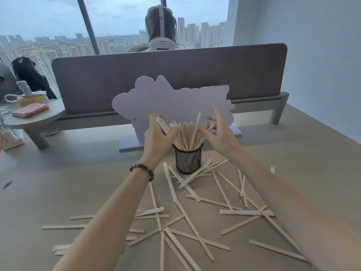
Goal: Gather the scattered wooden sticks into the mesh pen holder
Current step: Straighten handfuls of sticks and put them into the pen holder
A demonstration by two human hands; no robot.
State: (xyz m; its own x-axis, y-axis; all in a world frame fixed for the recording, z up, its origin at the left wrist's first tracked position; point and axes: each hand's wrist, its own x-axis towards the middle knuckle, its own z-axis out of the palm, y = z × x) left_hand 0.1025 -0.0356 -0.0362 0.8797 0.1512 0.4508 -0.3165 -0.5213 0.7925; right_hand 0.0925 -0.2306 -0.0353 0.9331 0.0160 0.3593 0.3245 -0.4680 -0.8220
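A black mesh pen holder (188, 161) stands upright mid-table, packed with wooden sticks (188, 133) that fan out above its rim. My left hand (158, 133) is at the holder's upper left, closed around a small bundle of sticks (163, 125) whose lower ends reach into the holder. My right hand (216, 132) is at the upper right, fingers spread, touching the standing sticks' tops. Several loose sticks (195, 227) lie crisscrossed on the table in front of the holder, some in paper wrappers.
A lilac cut-out board (172, 100) on a flat base stands right behind the holder, before a grey desk divider (168, 75). A side shelf (33, 118) at left holds a cup and pink cards. A person sits beyond the divider.
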